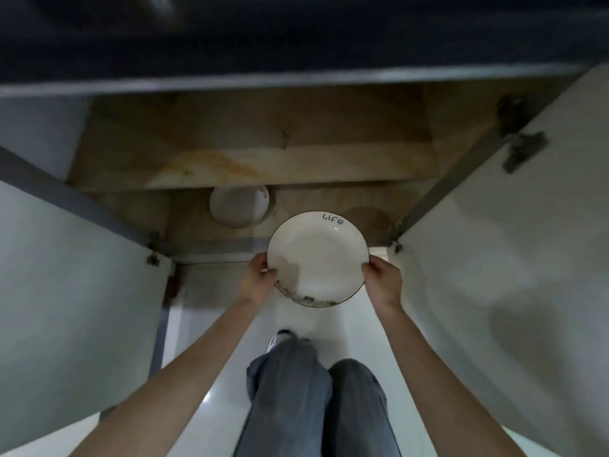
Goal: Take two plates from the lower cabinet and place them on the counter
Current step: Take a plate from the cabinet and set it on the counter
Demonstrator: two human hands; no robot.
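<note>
Gripped at opposite rims by left hand (260,275) and right hand (384,280), 1 plate (318,258) is held level before the open cabinet (250,166); 1 bowl (239,206) is seen inside.

My fingers are hiding under the plate (318,258), so only the thumb sides of my left hand (258,275) and right hand (384,278) are showing. The shelf (230,166) is covering the far part of the second plate (239,206), and its rim is blurring too much to read any pattern. The counter (296,31) above is smearing into a dark band with nothing legible on it. The picture's edges are cutting off both cabinet doors (494,258), my forearms and my trouser legs (316,407). The hinges (520,146) are blurring into grey shapes.
</note>
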